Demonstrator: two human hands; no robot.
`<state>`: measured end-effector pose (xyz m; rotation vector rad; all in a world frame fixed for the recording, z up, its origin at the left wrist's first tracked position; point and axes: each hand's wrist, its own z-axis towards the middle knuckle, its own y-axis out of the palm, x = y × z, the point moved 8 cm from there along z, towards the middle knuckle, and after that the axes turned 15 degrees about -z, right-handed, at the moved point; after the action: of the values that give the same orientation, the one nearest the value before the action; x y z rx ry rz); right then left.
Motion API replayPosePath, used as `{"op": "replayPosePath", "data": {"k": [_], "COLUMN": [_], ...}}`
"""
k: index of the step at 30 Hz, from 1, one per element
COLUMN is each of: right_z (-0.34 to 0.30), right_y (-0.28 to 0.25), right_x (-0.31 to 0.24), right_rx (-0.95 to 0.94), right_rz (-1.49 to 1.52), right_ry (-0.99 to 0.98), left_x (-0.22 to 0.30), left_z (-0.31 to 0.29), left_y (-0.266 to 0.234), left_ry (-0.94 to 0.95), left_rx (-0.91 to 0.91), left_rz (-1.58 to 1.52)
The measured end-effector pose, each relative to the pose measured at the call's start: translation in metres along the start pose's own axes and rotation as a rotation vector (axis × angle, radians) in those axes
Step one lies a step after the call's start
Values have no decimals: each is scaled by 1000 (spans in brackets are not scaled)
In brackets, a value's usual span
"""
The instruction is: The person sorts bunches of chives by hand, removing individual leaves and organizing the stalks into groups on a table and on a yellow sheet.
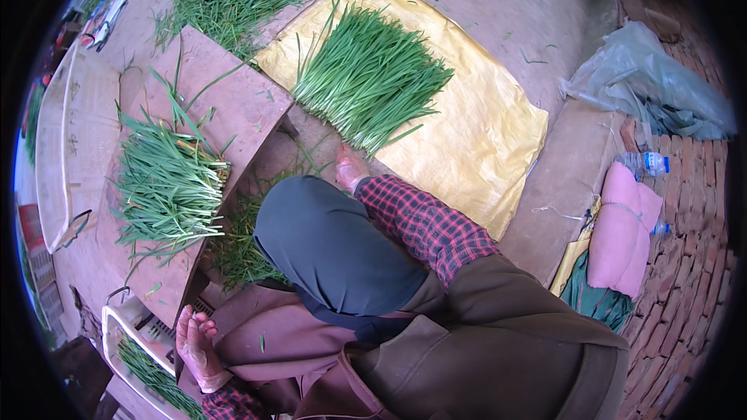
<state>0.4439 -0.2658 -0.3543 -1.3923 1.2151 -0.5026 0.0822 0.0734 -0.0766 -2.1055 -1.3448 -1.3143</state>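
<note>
One gold sheet (475, 140), one green bundle (373, 74) overlapping, two hands (352, 168)

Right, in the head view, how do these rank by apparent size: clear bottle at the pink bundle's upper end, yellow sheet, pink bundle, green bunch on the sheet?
Largest to smallest:
1. Yellow sheet
2. Green bunch
3. Pink bundle
4. Clear bottle

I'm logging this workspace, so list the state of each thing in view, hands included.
Greens bunch: neatly lined up on yellow sheet
Greens pile: less even, on board
Greens heap: loose, tangled
Yellow sheet: spread out, wrinkled
Pink bundle: rolled, tied
Upper bottle: capped, lying down
Plastic bag: crumpled
Left hand: fingers bent, no greens visible in it
Right hand: at the bunch's lower end, grip unclear
</note>
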Motion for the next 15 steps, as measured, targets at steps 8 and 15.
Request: {"op": "replayPosePath", "data": {"k": [8,15], "right_z": [-1,3], "right_y": [11,17], "right_x": [-4,25], "right_rx": [74,119], "right_rz": [99,202], "right_ry": [4,76], "left_x": [-1,-1], "left_z": [3,3], "left_y": [5,7], "left_ry": [-2,-2], "left_rx": [-9,-49], "left_rz": [21,9]}}
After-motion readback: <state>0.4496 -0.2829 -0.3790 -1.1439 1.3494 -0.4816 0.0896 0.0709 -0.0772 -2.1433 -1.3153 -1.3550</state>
